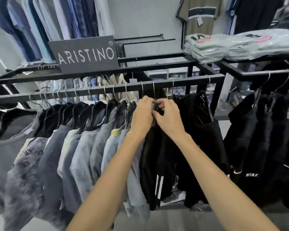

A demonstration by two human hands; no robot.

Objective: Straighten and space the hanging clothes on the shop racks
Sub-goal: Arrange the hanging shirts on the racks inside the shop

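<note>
The two hands meet just above centre, under the black rail (97,90). The left hand (143,114) and the right hand (169,118) both have curled fingers, and the fingertips pinch the top of a black garment (158,147), close to the wire hook of its hanger (154,93). The grip is narrow and the hands nearly touch each other. The garment hangs down betw. the forearms, w/ white stripes near its lower edge at approx 6 o'clock.

At 9 o'clock a row of grey and blue shirts (83,147) hangs on the same rail, hangers packed close together. At 3 o'clock, on a separate rail, hang black Nike clothes (257,139), also tight.

At 11 o'clock a dark sign (87,54) reading ARISTINO stands on the rack top. At 1–2 o'clock folded shirts in plastic bags (215,47) lie stacked on a shelf. Above them, at 1 o'clock, an olive striped polo (200,15) hangs at the wall.
</note>
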